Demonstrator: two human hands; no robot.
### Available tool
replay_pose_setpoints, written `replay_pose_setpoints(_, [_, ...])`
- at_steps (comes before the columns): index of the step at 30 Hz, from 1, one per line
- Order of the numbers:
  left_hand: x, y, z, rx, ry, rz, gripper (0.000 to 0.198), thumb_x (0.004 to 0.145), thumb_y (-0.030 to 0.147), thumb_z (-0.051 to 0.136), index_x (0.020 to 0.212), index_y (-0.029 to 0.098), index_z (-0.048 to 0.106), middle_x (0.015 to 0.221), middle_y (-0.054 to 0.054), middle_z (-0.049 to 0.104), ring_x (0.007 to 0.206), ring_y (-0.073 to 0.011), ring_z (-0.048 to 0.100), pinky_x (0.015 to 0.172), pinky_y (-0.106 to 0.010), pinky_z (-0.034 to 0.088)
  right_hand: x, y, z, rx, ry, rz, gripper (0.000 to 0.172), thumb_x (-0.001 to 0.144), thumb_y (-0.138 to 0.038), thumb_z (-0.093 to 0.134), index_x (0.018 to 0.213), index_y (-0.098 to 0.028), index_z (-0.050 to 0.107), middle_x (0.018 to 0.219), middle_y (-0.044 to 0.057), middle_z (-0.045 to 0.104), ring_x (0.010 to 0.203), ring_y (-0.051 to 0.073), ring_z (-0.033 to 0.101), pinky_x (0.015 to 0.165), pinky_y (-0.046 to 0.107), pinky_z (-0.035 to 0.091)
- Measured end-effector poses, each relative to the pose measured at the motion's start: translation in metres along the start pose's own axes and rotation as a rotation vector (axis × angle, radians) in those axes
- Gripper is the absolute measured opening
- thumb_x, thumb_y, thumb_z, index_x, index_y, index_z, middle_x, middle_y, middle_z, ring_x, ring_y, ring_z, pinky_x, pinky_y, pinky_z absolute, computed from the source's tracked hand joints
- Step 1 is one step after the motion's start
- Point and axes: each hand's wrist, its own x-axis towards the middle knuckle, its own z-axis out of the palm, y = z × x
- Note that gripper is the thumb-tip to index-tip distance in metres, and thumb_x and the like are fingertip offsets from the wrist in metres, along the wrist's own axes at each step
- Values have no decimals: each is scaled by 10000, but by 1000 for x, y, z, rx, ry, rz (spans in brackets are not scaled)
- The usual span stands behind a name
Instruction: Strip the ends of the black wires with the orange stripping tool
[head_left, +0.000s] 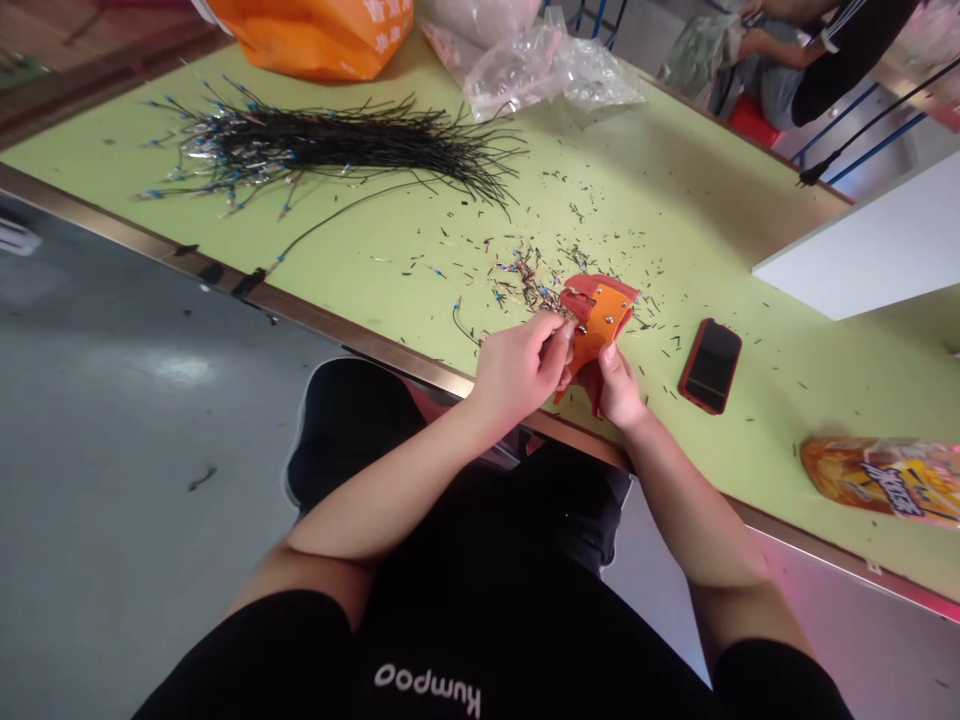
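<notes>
My right hand [621,388] is closed around an orange and red wire stripper [609,312], which I hold just above the near edge of the table. Its riveted side plate faces up. My left hand [529,365] is in a pinch right beside the tool, the fingertips at its left side. Whatever lies between those fingertips is too small to make out. Short black and copper-coloured wire scraps [529,285] are scattered under and around the stripper. A short wire with a blue end [459,315] lies left of my left hand.
A big bundle of black wires [337,140] with blue ends lies farther left; one long wire [337,205] reaches the table edge. A phone [711,366] and a snack packet [885,480] are on the right. An orange bag [322,35] and clear plastic bags [525,70] stand behind. Another person [810,60] sits beyond.
</notes>
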Motion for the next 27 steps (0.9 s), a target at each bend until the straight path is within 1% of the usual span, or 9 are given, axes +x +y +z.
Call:
replay_pose_setpoints(4, [0, 0, -1, 11, 25, -12, 296, 1115, 354, 463, 884, 217, 587, 639, 34, 701, 564, -114, 659, 604, -242, 438, 0, -4, 2, 8, -56, 24, 747, 822, -990, 531, 988, -277, 680, 911, 93, 723, 970, 312, 747, 687, 442, 669])
replay_pose_setpoints(7, [0, -1, -2, 28, -4, -5, 310, 1127, 343, 443, 878, 216, 576, 651, 25, 706, 584, -118, 662, 611, -241, 434, 0, -9, 6, 15, -76, 26, 796, 808, -1022, 477, 984, -275, 687, 942, 106, 731, 1019, 328, 750, 711, 465, 682])
replay_pose_setpoints(9, [-1, -3, -2, 53, -13, 16, 304, 1125, 339, 444, 886, 214, 583, 668, 18, 710, 585, -118, 653, 616, -243, 433, 0, -10, 7, 38, -74, 14, 779, 823, -1007, 490, 993, -273, 689, 953, 110, 738, 1034, 334, 755, 728, 480, 690])
replay_pose_setpoints(13, [-2, -7, 0, 112, 16, 75, 273, 1112, 332, 451, 932, 208, 613, 691, 5, 711, 560, -117, 610, 612, -252, 423, 0, -6, 6, 80, -50, 18, 705, 853, -942, 571, 1050, -275, 685, 961, 106, 753, 1062, 336, 768, 757, 474, 698])
replay_pose_setpoints(18, [-3, -9, 1, 137, 19, 121, 263, 1111, 319, 443, 956, 207, 624, 694, 6, 712, 554, -116, 607, 594, -254, 399, 1, -2, 3, 49, -2, 60, 747, 810, -962, 598, 1114, -283, 670, 999, 105, 768, 1120, 350, 763, 781, 483, 700])
replay_pose_setpoints(24, [-4, -10, 4, 178, 48, 183, 257, 1104, 295, 438, 955, 207, 628, 656, 15, 694, 555, -125, 608, 573, -264, 370, 1, 7, -2, -32, 76, 37, 717, 844, -949, 571, 1129, -296, 655, 972, 92, 755, 1071, 344, 765, 789, 502, 696])
replay_pose_setpoints(27, [-5, -10, 5, 176, 40, 183, 269, 1109, 301, 425, 951, 210, 623, 658, 15, 694, 550, -124, 602, 570, -265, 371, 1, 9, -3, -75, 89, 42, 712, 850, -964, 531, 1041, -290, 652, 880, 78, 726, 1005, 332, 764, 757, 487, 691])
